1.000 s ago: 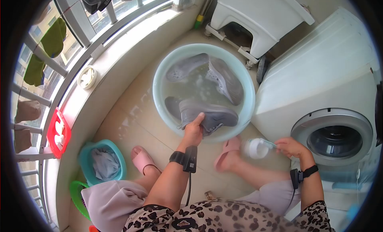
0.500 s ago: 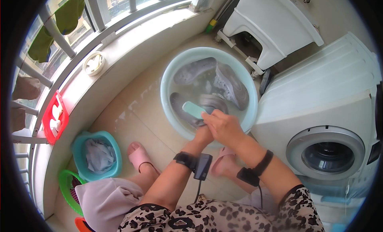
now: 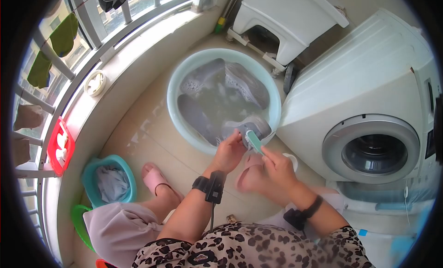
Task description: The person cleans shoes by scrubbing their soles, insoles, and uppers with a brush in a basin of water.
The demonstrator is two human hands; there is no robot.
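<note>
My left hand [image 3: 229,152] grips a grey shoe [image 3: 258,125] at the near right rim of a pale blue basin [image 3: 173,111]. In my right hand [image 3: 278,168] is a mint-green scrub brush [image 3: 254,142], its fingers closed round the handle. White bristles press against the shoe, where some suds show. Cloudy water [image 3: 219,99] fills the basin. A second grey shoe [image 3: 246,86] lies at the far right inside it, with bubbles along its side. Two flat grey pieces [image 3: 196,116], seemingly insoles or shoes, rest partly under water on the left.
A white front-loading washing machine [image 3: 341,97] stands at the right, near a white sink stand [image 3: 286,23]. To the left are a teal tub [image 3: 87,175] with pale cloth, a red basket [image 3: 70,150] and a small white bowl [image 3: 95,83] on the ledge. My pink slippers [image 3: 154,178] flank the basin's front.
The held shoe has come up toward the basin's right rim. My right hand has drawn back to the right, and the brush now meets the shoe. The view has shifted a little.
</note>
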